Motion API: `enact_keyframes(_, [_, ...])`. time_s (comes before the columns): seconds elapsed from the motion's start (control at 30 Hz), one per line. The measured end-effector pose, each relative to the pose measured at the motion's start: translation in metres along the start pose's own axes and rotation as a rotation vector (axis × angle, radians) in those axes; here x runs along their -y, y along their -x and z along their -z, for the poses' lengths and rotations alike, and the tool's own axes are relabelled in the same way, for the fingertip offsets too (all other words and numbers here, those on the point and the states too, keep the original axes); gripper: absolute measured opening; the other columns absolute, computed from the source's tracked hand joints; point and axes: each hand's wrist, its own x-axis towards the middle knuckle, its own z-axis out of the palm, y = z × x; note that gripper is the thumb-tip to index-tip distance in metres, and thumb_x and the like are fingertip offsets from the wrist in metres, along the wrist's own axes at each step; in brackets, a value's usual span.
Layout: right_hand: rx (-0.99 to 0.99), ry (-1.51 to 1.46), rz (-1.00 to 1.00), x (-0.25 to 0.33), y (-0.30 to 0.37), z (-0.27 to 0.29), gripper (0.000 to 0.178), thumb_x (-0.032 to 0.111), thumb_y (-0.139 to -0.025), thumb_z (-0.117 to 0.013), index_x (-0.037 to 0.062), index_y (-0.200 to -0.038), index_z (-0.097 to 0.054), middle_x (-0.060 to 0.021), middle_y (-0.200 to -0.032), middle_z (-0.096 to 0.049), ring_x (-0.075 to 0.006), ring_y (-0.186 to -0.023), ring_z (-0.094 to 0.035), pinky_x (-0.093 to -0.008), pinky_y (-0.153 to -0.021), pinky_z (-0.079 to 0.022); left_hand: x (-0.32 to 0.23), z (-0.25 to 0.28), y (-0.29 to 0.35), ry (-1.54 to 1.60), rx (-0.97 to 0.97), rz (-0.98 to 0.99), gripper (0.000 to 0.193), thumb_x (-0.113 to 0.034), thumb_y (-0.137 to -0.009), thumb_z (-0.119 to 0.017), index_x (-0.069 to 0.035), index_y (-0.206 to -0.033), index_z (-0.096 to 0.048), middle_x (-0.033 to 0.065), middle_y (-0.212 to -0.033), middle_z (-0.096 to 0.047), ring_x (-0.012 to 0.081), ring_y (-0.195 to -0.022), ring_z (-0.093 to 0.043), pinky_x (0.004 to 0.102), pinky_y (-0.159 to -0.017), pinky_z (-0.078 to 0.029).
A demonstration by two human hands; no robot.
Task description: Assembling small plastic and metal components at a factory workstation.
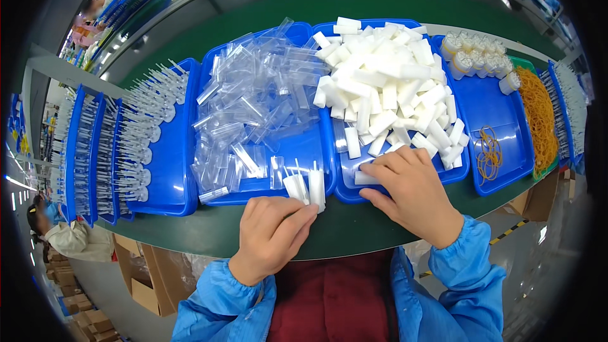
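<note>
Left hand [273, 231] closed in a pinch, thumb against forefinger, on a small cluster of white pieces [306, 187]: matte, smooth-sided, thin pale pins standing up from the top. The cluster is held at the front edge of the sleeve tray [304, 145], near the gap beside its neighbour. Right hand [415, 187] loosely spread, thumb well off the fingers, over the front of the block tray [350, 193]; a single white block [366, 178] lies between thumb and forefinger – cannot tell whether the skin touches it.

Materials: white blocks [386, 88], foam-like, oblong, heaped high and at all angles. To their left, clear sleeves [253, 82], flat, glossy, creased, catching the light. Far left, thin pinned parts [155, 114] in bristling rows on blue plastic. Right side: pale round bundles [478, 57] packed upright, a few loose tan bands [489, 155], then a tangled orange heap of bands [538, 120] in a green tray [523, 63].

Surface: dark green worktop [342, 231], smooth, its edge bowed by the lens. Room: grey floor, open cardboard boxes [155, 278] below – another person [79, 240] in pale clothing at left.
</note>
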Motion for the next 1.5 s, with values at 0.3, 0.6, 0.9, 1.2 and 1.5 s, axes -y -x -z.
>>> enact_keyframes(0.3, [0.223, -0.441, -0.038, -0.011, -0.013, 0.015, 0.030, 0.007, -0.085, -0.074, 0.0023, -0.113, -0.065, -0.0110, -0.088, -0.065, -0.0267, -0.082, -0.066, -0.0369, -0.076, -0.053, 0.007, -0.005, 0.000, -0.061, 0.063, -0.034, 0.039, -0.001, -0.072, -0.074, -0.009, -0.111, -0.073, 0.0035, -0.099, -0.064, 0.0208, -0.086, -0.062, 0.0346, -0.073, -0.044])
enact_keyframes(0.6, [-0.381, -0.951, -0.411, 0.026, -0.020, -0.015, 0.030, 0.000, -0.092, -0.065, 0.0003, -0.121, -0.061, -0.0064, -0.090, -0.071, -0.0098, -0.080, -0.066, -0.0264, -0.074, -0.051, -0.019, 0.010, -0.010, -0.011, 0.190, -0.213, 0.034, -0.011, -0.077, -0.069, -0.009, -0.110, -0.074, 0.0010, -0.101, -0.064, 0.0159, -0.086, -0.062, 0.0307, -0.072, -0.045])
enact_keyframes(0.9, [-0.213, -0.693, -0.111, 0.032, -0.006, -0.014, 0.023, 0.011, -0.087, -0.075, 0.0062, -0.109, -0.070, -0.0039, -0.097, -0.072, -0.0204, -0.093, -0.063, -0.0355, -0.092, -0.040, -0.012, 0.008, -0.008, 0.016, 0.099, -0.181, 0.032, -0.012, -0.075, -0.071, -0.010, -0.106, -0.075, 0.0010, -0.101, -0.066, 0.0168, -0.083, -0.063, 0.0315, -0.068, -0.045])
enact_keyframes(1.2, [-0.290, -0.773, -0.032, 0.039, 0.006, -0.020, 0.029, 0.007, -0.085, -0.076, 0.0088, -0.114, -0.071, -0.0049, -0.102, -0.069, -0.0207, -0.093, -0.061, -0.0353, -0.091, -0.040, -0.007, 0.003, -0.001, 0.295, -0.031, 0.099, 0.050, -0.003, -0.079, -0.083, -0.004, -0.124, -0.060, 0.0132, -0.118, -0.063, 0.0286, -0.103, -0.066, 0.0388, -0.084, -0.056])
enact_keyframes(1.5, [-0.199, -0.822, 0.081, 0.048, 0.003, -0.037, 0.030, 0.006, -0.080, -0.082, 0.0110, -0.108, -0.073, -0.0088, -0.116, -0.066, -0.0245, -0.104, -0.059, -0.0358, -0.091, -0.043, -0.006, 0.007, 0.033, 1.345, 0.048, 0.584, 0.048, 0.004, -0.092, -0.068, 0.001, -0.135, -0.048, 0.0203, -0.150, -0.038, 0.0305, -0.132, -0.052, 0.0439, -0.108, -0.050])
